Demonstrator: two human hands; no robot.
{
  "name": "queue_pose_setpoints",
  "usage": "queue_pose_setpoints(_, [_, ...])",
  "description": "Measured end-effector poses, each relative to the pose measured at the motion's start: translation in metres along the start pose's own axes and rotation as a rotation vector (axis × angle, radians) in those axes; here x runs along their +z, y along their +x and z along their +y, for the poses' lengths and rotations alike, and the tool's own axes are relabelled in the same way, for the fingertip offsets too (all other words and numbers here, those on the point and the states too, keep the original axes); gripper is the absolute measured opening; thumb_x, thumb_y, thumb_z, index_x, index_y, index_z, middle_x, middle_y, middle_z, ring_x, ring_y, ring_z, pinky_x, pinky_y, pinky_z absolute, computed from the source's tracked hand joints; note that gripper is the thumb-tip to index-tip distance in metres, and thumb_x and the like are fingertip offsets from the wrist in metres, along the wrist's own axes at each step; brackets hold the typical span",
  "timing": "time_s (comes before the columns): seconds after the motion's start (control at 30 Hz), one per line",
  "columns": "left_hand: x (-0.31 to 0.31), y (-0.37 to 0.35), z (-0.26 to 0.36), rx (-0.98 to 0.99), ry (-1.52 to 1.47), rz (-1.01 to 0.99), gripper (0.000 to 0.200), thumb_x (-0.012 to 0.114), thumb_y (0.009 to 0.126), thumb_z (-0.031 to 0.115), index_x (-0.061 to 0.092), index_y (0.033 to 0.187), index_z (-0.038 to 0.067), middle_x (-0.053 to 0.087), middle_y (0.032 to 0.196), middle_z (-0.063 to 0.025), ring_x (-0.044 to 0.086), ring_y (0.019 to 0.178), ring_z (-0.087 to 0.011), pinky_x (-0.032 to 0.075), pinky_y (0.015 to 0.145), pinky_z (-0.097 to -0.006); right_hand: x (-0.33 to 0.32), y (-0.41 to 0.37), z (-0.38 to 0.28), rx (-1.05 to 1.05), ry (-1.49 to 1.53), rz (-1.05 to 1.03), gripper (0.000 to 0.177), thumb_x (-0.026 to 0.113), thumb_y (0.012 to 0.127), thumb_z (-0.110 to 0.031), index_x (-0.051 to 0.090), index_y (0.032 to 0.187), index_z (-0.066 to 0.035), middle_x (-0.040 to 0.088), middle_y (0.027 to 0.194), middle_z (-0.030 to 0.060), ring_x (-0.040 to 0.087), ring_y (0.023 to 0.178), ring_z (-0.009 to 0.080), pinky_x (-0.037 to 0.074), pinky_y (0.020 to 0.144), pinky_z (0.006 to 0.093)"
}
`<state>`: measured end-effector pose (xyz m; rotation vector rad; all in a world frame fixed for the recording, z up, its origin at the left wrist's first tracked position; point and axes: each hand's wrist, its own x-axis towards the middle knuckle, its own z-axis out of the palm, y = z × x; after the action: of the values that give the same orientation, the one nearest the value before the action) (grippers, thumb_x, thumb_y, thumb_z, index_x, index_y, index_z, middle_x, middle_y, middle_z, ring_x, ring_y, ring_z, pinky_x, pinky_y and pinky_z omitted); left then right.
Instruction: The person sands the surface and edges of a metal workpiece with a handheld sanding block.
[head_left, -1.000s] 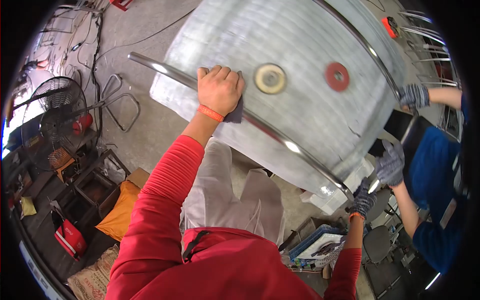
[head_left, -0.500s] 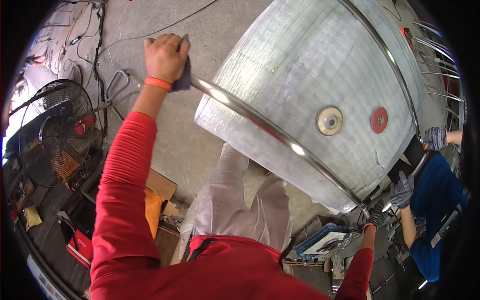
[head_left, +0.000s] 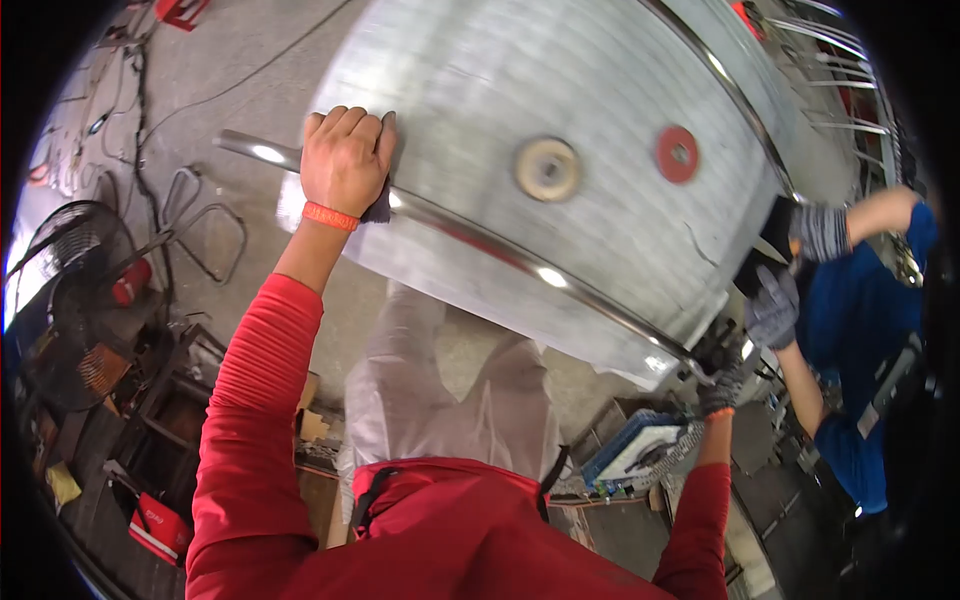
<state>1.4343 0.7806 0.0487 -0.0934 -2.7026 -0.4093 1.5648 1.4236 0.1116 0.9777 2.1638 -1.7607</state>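
Observation:
A long shiny metal tube (head_left: 480,238) lies slantwise across a large table wrapped in clear plastic film (head_left: 450,90). My bare left hand (head_left: 346,165), with an orange band at its wrist, is closed around the tube near its far left end. A dark cloth (head_left: 379,207) shows between palm and metal. At the lower right end of the tube, my right hand (head_left: 722,385) in a dark knit glove is closed on it; its fingers are partly hidden in shadow. A cream polishing disc (head_left: 547,169) and a red disc (head_left: 678,154) rest on the film.
At the right, a co-worker in blue (head_left: 850,330) has gloved hands by another bent tube (head_left: 735,85). A floor fan (head_left: 75,300) stands left, near a bent metal frame (head_left: 205,225) and cables. A red box (head_left: 160,525) lies lower left; crates (head_left: 640,445) sit below the table.
My left hand has slid along the tube towards the lower right, uncovering its left end. The view has shifted, so the table and discs appear further left and higher.

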Motion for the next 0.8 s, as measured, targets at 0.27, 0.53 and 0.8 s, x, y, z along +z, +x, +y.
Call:
queue_pose_setpoints(0.27, [0.046, -0.041, 0.218, -0.045, -0.052, 0.130, 0.022, 0.071, 0.078, 0.016, 0.054, 0.064, 0.012, 0.054, 0.067, -0.0030, 0.055, 0.071, -0.0230, 0.038, 0.067, -0.0377, 0.019, -0.002, -0.012, 0.071, 0.501, -0.196, 0.055, 0.057, 0.095, -0.053, 0.040, 0.058, -0.015, 0.038, 0.057, -0.0001, 0.039, 0.058, 0.0203, 0.039, 0.067, 0.0395])
queue_pose_setpoints(0.53, [0.084, -0.081, 0.408, -0.072, -0.137, 0.070, 0.015, 0.067, 0.077, 0.019, 0.056, 0.068, 0.015, 0.053, 0.071, -0.0019, 0.056, 0.074, -0.0205, 0.038, 0.069, -0.0388, 0.010, 0.000, -0.013, 0.179, 0.483, -0.354, 0.065, 0.053, 0.092, -0.064, 0.037, 0.055, -0.013, 0.036, 0.057, 0.0016, 0.037, 0.058, 0.0192, 0.035, 0.061, 0.0341])
queue_pose_setpoints(0.8, [0.100, -0.102, 0.531, -0.130, -0.200, -0.047, 0.012, 0.057, 0.078, 0.021, 0.060, 0.069, 0.014, 0.056, 0.073, -0.0018, 0.057, 0.079, -0.0204, 0.038, 0.074, -0.0386, -0.002, 0.012, 0.005, 0.305, 0.640, -0.280, 0.042, 0.060, 0.095, -0.048, 0.047, 0.071, -0.017, 0.046, 0.060, -0.0019, 0.044, 0.056, 0.0128, 0.038, 0.054, 0.0296])
